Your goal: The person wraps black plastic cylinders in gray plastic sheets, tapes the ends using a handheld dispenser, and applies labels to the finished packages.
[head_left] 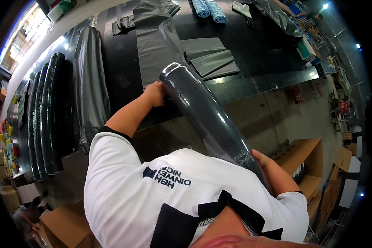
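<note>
A thick, dark-grey, cylindrical roll in glossy clear film (pixel 211 115) is slanting across the front of the person's white shirt (pixel 132 182), its upper end reaching over the near edge of the long black desk (pixel 264 47) and its lower end passing down beside the right forearm. The left hand (pixel 154 94) is holding the side of the roll just below the upper rim, its fingers curling out of sight; the right hand (pixel 261 159) is holding the far side near the lower end, the thumb showing along the film and the other fingers hiding behind.

The roll is looking fairly heavy and stiff, since its long body is staying straight between two widely spaced holds. The wrapping is shining strongly, so it is probably being slippery under bare skin (the bunched film near the lower end is perhaps offering a little more grip). It is seeming sturdy rather than fragile, though the thin film could be tearing under hard nails. Supporting it from beneath near both ends, palms spread, is suiting its girth best. Beyond it, flat folded grey sheets (pixel 213 62) are lying on the desk.
</note>
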A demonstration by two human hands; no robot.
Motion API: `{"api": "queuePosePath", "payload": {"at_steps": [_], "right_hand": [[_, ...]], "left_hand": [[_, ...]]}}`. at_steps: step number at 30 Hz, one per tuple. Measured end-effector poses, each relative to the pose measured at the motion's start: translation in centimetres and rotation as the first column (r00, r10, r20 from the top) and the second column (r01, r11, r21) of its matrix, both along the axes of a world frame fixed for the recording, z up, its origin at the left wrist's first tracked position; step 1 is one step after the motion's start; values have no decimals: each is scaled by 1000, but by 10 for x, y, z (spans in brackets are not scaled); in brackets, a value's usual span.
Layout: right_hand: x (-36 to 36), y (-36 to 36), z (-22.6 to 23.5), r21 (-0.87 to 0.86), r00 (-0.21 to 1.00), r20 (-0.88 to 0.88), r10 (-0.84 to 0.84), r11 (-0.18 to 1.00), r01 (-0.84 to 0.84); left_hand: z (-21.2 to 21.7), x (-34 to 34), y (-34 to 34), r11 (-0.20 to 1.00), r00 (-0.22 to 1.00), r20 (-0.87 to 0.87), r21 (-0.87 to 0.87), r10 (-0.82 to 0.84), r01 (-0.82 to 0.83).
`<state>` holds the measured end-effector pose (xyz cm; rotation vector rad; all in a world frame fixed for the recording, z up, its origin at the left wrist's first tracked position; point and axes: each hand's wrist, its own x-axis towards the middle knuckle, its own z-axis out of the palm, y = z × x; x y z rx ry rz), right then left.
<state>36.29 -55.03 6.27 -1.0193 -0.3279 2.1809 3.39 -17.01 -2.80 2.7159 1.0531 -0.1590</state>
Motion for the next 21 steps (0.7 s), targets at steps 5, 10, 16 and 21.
{"api": "queuePosePath", "payload": {"at_steps": [5, 10, 16, 21], "right_hand": [[-13, -35, -8, -24, 998, 2, -60, 998, 60], [-21, -69, -21, -29, 986, -4, -166, 986, 165], [-19, -48, -23, -7, 999, -35, -35, 999, 35], [-36, -59, -18, -184, 991, -35, -133, 975, 124]], "left_hand": [[-23, 8, 14, 993, 999, -43, 116, 17, -12], [-12, 17, 12, 988, 985, -75, 14, 153, -152], [-99, 3, 93, 926, 904, 358, -365, 235, -97], [-85, 19, 83, 533, 733, 264, -832, 627, -156]]}}
